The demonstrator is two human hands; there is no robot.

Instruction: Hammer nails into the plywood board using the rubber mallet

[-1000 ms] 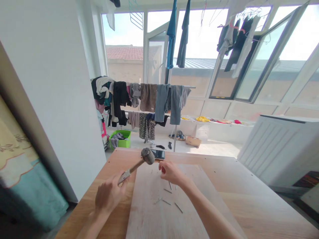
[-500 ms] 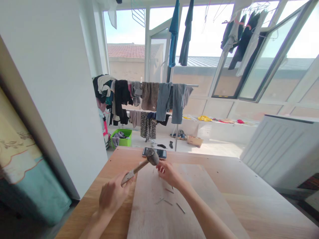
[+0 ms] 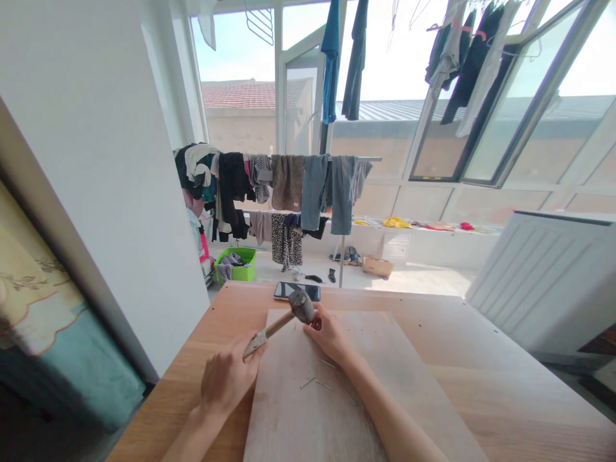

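Observation:
My left hand (image 3: 228,375) is closed round the wooden handle of a hammer (image 3: 302,306) with a thick grey head. The hammer is tilted up to the right, its head over the far part of a pale wooden board (image 3: 308,423). Close behind the head, my right hand (image 3: 330,333) has its fingers curled in a pinch. Whatever lies between those fingertips is hidden or too small to make out. Several loose nails (image 3: 324,385) lie on the board beside my right forearm, one partly covered by it.
The board rests on a wooden table (image 3: 433,340). A smartphone (image 3: 283,290) lies at the table's far edge. Beyond stand a drying rack with clothes (image 3: 315,192), a green basket (image 3: 243,266) and a cardboard box (image 3: 378,267). A white ribbed panel (image 3: 553,282) stands at right.
The hammer and my left hand have shifted slightly right, bringing the head closer to my right fingertips. My right hand has moved a little; its forearm covers more of one nail.

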